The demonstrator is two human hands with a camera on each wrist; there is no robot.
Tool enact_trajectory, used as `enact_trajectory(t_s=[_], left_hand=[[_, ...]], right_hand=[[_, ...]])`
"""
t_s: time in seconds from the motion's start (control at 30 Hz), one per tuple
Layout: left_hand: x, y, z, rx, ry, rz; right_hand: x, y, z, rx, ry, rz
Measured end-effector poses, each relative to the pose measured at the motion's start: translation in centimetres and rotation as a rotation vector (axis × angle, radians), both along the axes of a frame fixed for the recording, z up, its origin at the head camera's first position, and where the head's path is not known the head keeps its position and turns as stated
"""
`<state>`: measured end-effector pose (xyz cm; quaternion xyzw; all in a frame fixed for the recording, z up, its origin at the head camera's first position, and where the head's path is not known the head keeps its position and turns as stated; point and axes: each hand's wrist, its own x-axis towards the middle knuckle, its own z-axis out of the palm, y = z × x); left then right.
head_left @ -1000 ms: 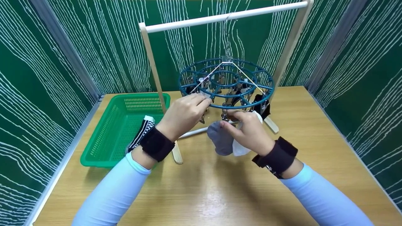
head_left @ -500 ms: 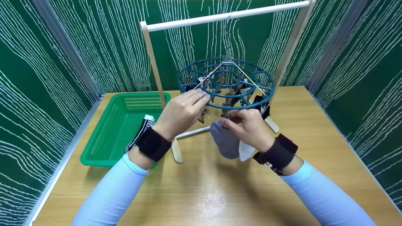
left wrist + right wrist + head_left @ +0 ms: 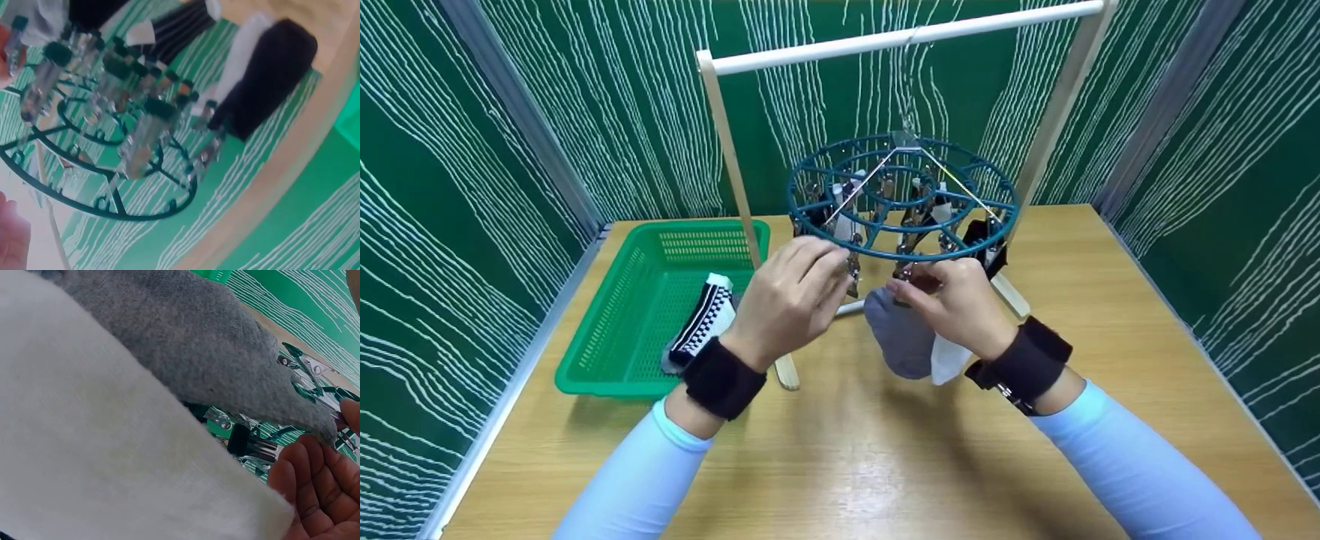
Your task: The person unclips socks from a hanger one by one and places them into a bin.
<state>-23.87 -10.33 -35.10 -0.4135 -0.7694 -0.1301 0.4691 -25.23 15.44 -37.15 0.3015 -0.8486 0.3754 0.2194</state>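
Note:
A round green drying rack (image 3: 900,256) with metal clips hangs from a white bar. Under its near rim a grey sock (image 3: 901,337) hangs beside a white sock (image 3: 949,360). My right hand (image 3: 960,304) pinches the grey sock's top corner between thumb and fingers, right at a clip (image 3: 904,271). In the right wrist view, the white sock (image 3: 112,422) covers much of the lower left. My left hand (image 3: 791,292) is just below the rack's near left rim, fingers loosely bent and holding nothing. Beside it hangs a clip (image 3: 852,277).
A green basket (image 3: 577,352) stands at the left with a black-and-white checked sock (image 3: 705,322) inside. Other socks, including a black sock (image 3: 270,73), hang from the rack. A wooden frame post (image 3: 727,157) rises between basket and rack.
My left hand has come off the rack's rim and moved down and slightly left. The right hand stays at the clip; the grey sock has shifted slightly right beneath it.

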Motion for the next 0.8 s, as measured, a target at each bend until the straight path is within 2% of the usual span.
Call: enact_trajectory(t_s=[0.17, 0.27, 0.33, 0.43, 0.53, 0.6, 0.7, 0.8], left_hand=[[0.3, 0.5, -2.2, 0.064, -0.069, -0.033], [0.3, 0.9, -3.8, 0.105, -0.157, -0.036], [0.3, 1.1, -4.8, 0.124, -0.246, -0.017], [0.3, 1.6, -6.1, 0.123, -0.432, 0.050], [0.0, 2.1, -7.2, 0.069, -0.614, 0.125], [-0.2, 2.4, -7.8, 0.025, -0.717, 0.148], [-0.8, 2.9, -8.6, -0.029, -0.845, 0.141], [-1.3, 3.2, -9.3, -0.024, -0.984, 0.086]], right_hand=[[0.0, 0.1, 0.0, -0.002, 0.012, -0.001], [0.0, 0.1, 0.0, -0.004, 0.016, -0.003], [0.0, 0.1, 0.0, -0.006, 0.008, -0.009], [0.0, 0.1, 0.0, 0.004, -0.005, -0.019], [0.1, 0.1, 0.1, 0.014, -0.025, -0.027], [0.2, 0.0, 0.2, 0.017, -0.040, -0.029], [0.2, 0.0, 0.2, 0.015, -0.051, -0.026], [0.2, -0.1, 0.2, 0.011, -0.044, -0.022]])
